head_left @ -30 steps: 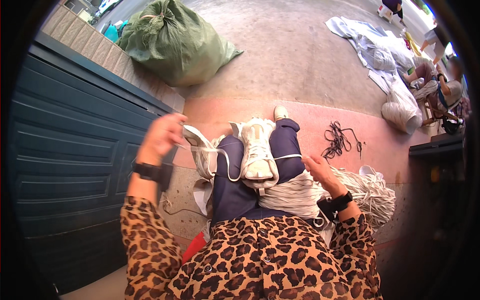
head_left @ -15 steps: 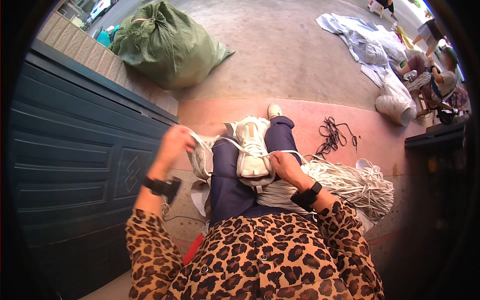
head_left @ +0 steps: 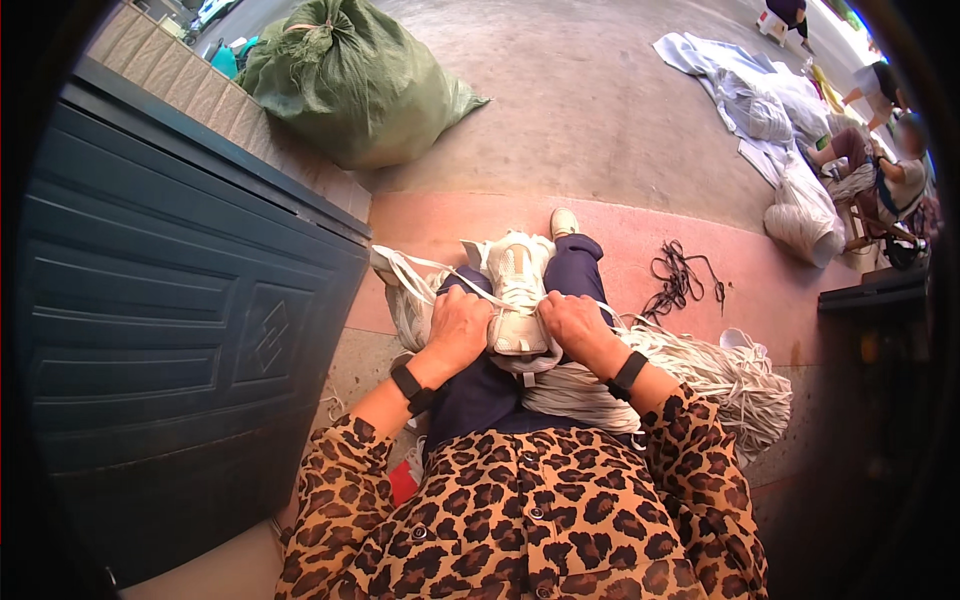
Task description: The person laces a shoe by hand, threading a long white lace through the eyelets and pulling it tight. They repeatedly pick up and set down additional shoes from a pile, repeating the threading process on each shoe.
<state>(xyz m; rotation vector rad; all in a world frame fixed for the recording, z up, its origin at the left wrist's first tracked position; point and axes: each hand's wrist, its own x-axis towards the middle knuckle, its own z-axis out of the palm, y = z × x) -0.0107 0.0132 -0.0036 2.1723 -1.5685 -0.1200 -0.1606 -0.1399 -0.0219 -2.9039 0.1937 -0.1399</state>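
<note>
A cream sneaker [head_left: 519, 335] rests between my thighs, its laced front facing up. White shoelace [head_left: 430, 263] runs from its eyelets out to the left. At the sneaker's left side my left hand [head_left: 462, 325] is closed, fingers curled in a pinch on the lace; the fingertips are partly hidden. My right hand [head_left: 580, 325] pinches lace at the opposite side, close against the sneaker. Beside my left knee hang more pale shoes [head_left: 408, 310], partly covered by my arm.
A heap of white laces [head_left: 700, 375] lies by my right thigh, with tangled black laces [head_left: 680, 280] beyond it. A dark panelled door [head_left: 180, 320] stands close on the left. Farther off are a stuffed green sack [head_left: 365, 90], white bundles [head_left: 800, 215] and a seated person [head_left: 900, 175].
My left hand has come down and right, from out beside the door to the sneaker's side. My right hand stays near the sneaker. The view has shifted slightly.
</note>
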